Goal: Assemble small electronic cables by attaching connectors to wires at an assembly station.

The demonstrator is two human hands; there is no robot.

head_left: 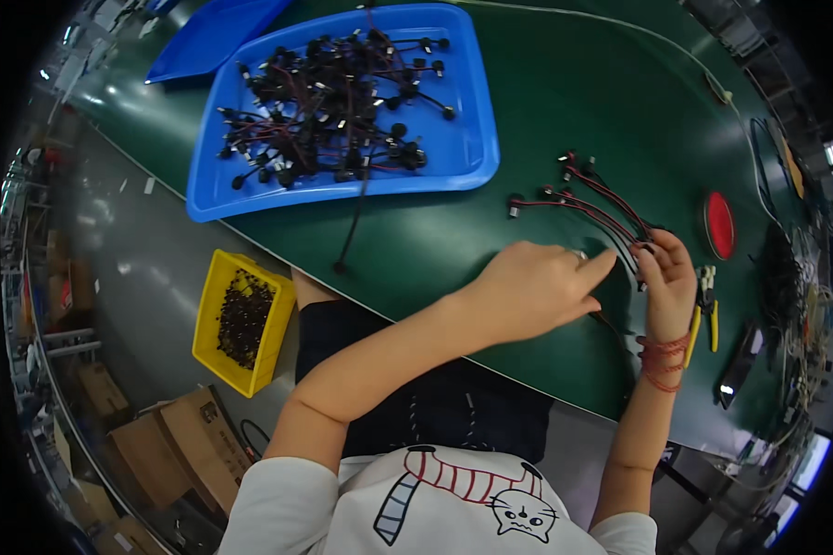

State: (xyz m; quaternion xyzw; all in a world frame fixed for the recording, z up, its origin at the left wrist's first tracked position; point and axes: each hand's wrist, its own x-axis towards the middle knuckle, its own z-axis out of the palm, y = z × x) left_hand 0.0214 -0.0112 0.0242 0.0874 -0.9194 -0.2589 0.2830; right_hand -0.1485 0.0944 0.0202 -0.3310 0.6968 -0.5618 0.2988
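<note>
- Right hand point(668, 273) is pinched shut on one end of a bundle of red-and-black wires point(590, 196), fingers curled tight around the gathered ends.
- The bundle lies on the green table point(546, 92), just past the hands. Its long axis runs from the right hand up and away to the left, and the small black plugs on the far ends point toward the blue tray point(477, 139).
- The wires fan out as they go: bunched at the fingers, spread apart at the plug ends.
- Left hand point(537, 287) reaches across, palm down, fingers loosely curled with the forefinger stretched toward the right hand; its tip sits just beside the gripped wire ends. I cannot tell whether it actually touches a wire.
- A red string bracelet point(662, 361) wraps the right wrist.
- Just right of that wrist, a yellow-handled tool point(708, 310) lies on the table, and a red round disc point(718, 225) sits beyond it.
- The blue tray holds a tangled heap of black plugs and leads point(329, 106); one lead hangs over its near edge onto the table.
- A second blue tray point(204, 37) rests at the far left corner.
- The table surface is dark green, smooth, with a curved near edge.
- Below it on the left, a yellow bin point(213, 305) full of small dark parts.
- Cardboard boxes point(171, 449) stand on the grey floor nearby, more cables piled at the far right.
</note>
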